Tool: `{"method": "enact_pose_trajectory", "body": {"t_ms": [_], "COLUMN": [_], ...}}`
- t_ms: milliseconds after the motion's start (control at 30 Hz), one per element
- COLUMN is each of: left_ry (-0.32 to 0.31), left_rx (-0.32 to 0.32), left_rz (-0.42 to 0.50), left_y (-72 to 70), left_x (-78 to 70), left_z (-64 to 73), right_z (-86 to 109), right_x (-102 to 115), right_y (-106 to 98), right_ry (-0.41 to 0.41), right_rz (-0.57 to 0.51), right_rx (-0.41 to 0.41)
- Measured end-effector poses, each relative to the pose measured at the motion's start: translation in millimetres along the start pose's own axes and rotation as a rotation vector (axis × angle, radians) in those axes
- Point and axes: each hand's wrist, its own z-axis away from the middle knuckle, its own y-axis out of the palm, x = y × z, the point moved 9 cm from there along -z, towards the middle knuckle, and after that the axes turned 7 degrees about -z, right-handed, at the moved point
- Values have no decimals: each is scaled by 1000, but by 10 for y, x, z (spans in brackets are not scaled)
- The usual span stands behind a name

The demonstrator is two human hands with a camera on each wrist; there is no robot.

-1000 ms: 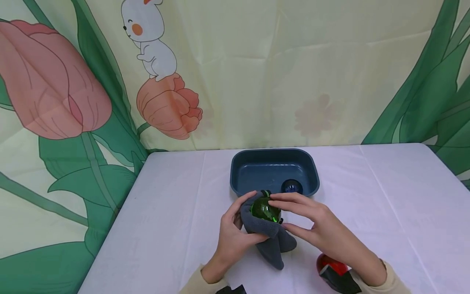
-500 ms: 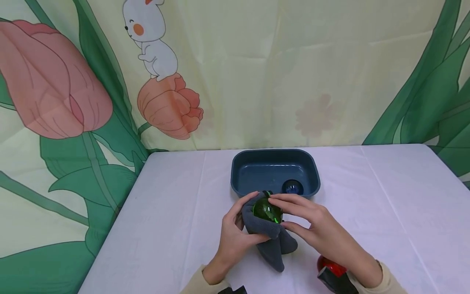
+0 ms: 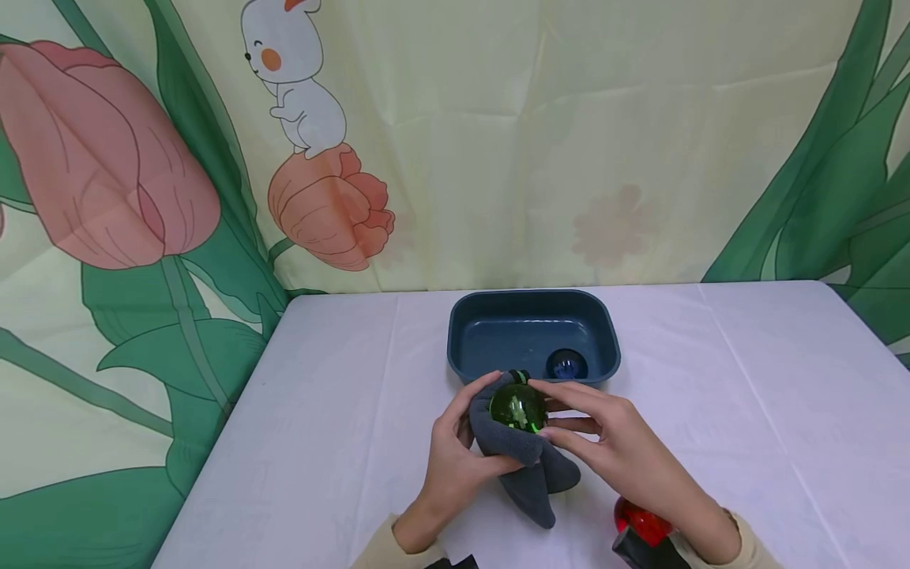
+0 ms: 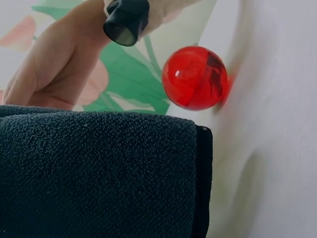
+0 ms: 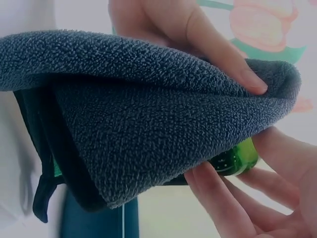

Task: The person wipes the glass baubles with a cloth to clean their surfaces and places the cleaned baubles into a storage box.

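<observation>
A dark grey terry towel is bunched around a see-through green ball. My left hand grips the towel from the left, its thumb across the front fold. From the right, my right hand pinches the ball's side with thumb and fingertips. In the right wrist view the towel covers most of the ball, leaving a green patch beside the right fingers. The left wrist view is largely filled by the towel, with the right hand behind it.
Behind the hands stands a dark blue basin holding a see-through blue ball. A see-through red ball lies on the white-covered table near my right wrist. A printed curtain hangs behind the table.
My right fingertips have shifted from the top of the green ball to its right side, uncovering more of it. The left hand keeps its grip on the towel.
</observation>
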Motion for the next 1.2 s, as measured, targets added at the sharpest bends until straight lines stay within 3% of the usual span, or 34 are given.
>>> {"method": "enact_pose_trajectory", "body": {"t_ms": [333, 600, 733, 900, 1200], "left_ry": [11, 53, 32, 16, 70], "left_rx": [-10, -9, -6, -3, 15], "left_rz": [7, 29, 35, 7, -54], "left_y": [-13, -16, -10, 3, 7], "left_x": [-2, -51, -22, -7, -58], "left_z": [1, -1, 5, 18, -3], "right_z": [-2, -9, -4, -1, -5], "right_x": [21, 102, 100, 54, -103], "right_y": [6, 3, 11, 25, 33], "right_ry": [-23, -160, -174, -114, 107], "right_rz": [39, 76, 84, 26, -87], "right_rx": [93, 42, 32, 47, 78]}}
